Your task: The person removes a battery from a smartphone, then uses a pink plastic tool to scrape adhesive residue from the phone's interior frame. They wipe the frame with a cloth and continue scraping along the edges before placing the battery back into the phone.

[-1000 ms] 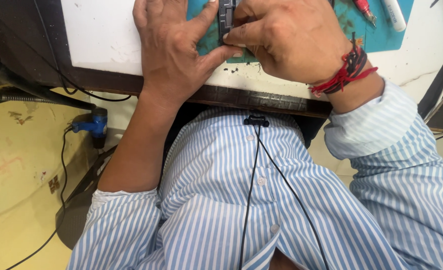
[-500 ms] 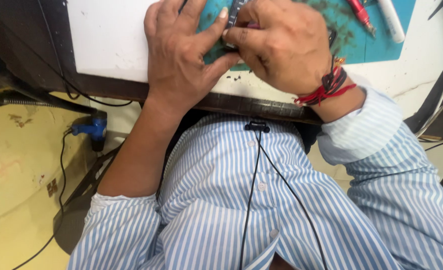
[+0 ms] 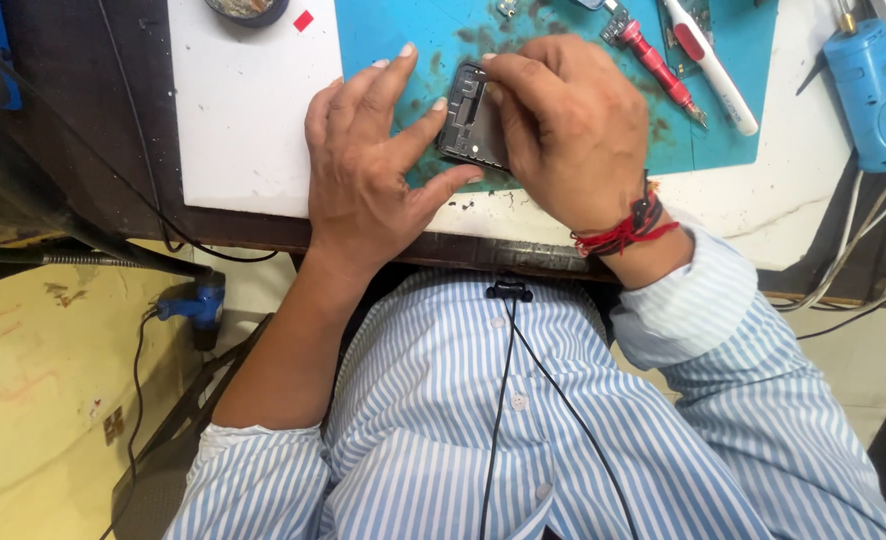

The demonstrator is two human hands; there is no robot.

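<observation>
One head-worn camera looks steeply down and close at both hands meeting over the blue mat at the bench edge.

The person wears a blue-and-white striped shirt with rolled sleeves, a red thread wristband, and a black clipped cable.

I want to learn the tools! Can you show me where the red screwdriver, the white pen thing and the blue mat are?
red screwdriver (image 3: 653, 58), head view, on its red handle.
white pen-shaped tool (image 3: 713, 75), head view, mid-body.
blue mat (image 3: 383, 30), head view, bare upper-left part.
</observation>
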